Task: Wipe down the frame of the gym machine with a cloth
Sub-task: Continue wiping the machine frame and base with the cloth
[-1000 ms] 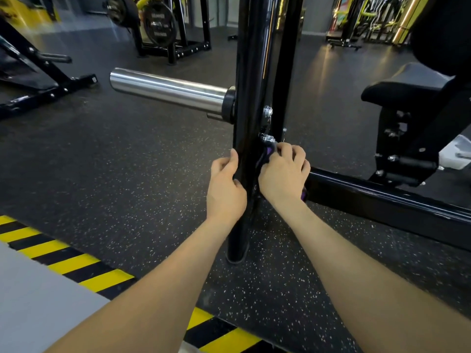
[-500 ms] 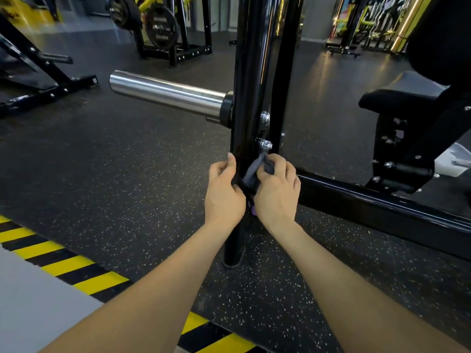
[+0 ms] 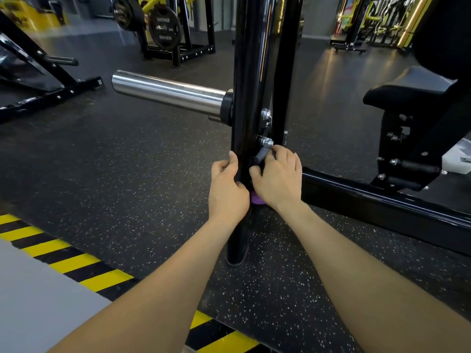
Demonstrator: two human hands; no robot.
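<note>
The cloth [image 3: 258,199] sits at about 12 o'clock from the person, bunched against the lower part of the black upright post [image 3: 246,72] of the gym machine frame. Only a purple fold under the palm and a grey end near the knuckles are visible. The right hand [image 3: 277,178] holds it with curled fingers pressed to the post. The left hand [image 3: 227,186] grips the post from the 9 o'clock side, thumb up along it, fingers wrapped narrowly around.

Compared with half a second ago, both hands stay at nearly the same height on the post; the grey end of the cloth now sticks up closer to the lower bolt [image 3: 265,142].

A chrome sleeve [image 3: 168,94] projects from the post toward 10 o'clock. A black base beam [image 3: 382,202] runs toward 3 o'clock, and a padded seat [image 3: 407,90] stands at 2 o'clock. Yellow and black floor stripes [image 3: 68,261] lie at 8 o'clock.
</note>
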